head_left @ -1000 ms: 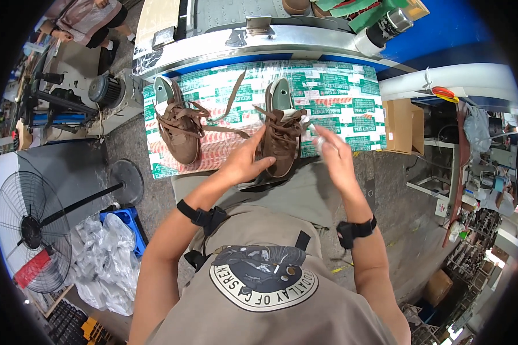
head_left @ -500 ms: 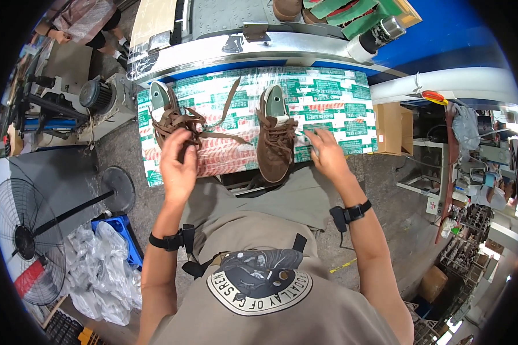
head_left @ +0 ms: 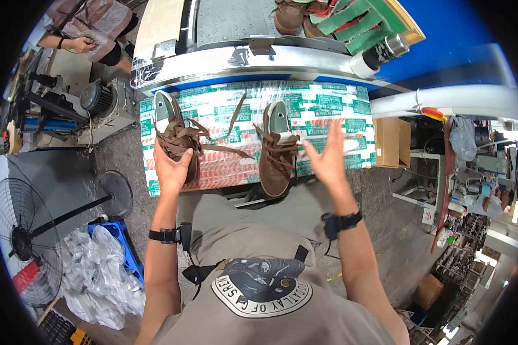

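The left-hand shoe (head_left: 177, 137) and right-hand shoe (head_left: 276, 164) lie on the worktop (head_left: 224, 171), before the conveyor (head_left: 231, 24).

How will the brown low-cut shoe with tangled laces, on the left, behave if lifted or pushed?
The brown shoe probably keeps its shape: its collar stands open. Its long, flat laces will likely flop and trail, since loose strands sprawl beside it. Pushed, it may slide; the green and white taped surface looks glossy.

White capital letters stand in repeated lines on the green tape (head_left: 328, 106) which covers the desk (head_left: 227, 175). Dark capitals follow the pale curved rim of a round print (head_left: 262, 287) on the wearer's shirt (head_left: 236, 330). A small white label (head_left: 379, 152) on the cardboard box (head_left: 398, 138) is too small to read.
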### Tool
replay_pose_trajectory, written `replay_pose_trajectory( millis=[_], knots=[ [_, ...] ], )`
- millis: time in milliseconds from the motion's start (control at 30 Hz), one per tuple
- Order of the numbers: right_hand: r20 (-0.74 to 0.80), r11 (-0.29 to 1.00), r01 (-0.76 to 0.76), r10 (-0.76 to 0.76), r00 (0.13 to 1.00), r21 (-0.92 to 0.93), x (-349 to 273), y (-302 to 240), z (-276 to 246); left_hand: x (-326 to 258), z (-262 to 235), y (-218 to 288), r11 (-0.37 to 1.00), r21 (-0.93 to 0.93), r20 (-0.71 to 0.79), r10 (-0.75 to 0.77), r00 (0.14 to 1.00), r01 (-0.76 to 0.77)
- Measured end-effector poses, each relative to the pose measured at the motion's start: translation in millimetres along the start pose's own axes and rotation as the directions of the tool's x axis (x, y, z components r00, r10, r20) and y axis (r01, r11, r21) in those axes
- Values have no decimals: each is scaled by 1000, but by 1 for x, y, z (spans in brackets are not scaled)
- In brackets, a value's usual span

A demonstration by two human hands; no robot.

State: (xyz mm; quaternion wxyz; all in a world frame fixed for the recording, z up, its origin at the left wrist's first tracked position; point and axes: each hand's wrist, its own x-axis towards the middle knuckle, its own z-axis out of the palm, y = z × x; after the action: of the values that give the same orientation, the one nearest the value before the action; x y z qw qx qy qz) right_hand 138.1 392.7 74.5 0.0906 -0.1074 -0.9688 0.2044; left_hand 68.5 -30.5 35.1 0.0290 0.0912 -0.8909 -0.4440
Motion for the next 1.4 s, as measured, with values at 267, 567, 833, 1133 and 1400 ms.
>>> replay_pose_trajectory(
  millis=[267,567,833,1133,1400],
  knots=[
    [119,792,-347,335,935,503,-33,-83,61,7,19,10,998,-64,-47,-27,999,23],
    [266,861,215,-365,892,460,169,-220,-9,10,-5,21,997,34,-169,77,983,-73],
    [97,746,596,-644,759,297,430,-312,141,13,-61,8,628,-640,492,-109,864,443],
    [-93,777,574,-571,816,259,373,-262,115,157,-60,129,521,-828,141,-166,976,208],
    [-321,978,2,67,945,209,415,-117,58,300,10,86,951,296,-242,169,955,-93]
  ],
)
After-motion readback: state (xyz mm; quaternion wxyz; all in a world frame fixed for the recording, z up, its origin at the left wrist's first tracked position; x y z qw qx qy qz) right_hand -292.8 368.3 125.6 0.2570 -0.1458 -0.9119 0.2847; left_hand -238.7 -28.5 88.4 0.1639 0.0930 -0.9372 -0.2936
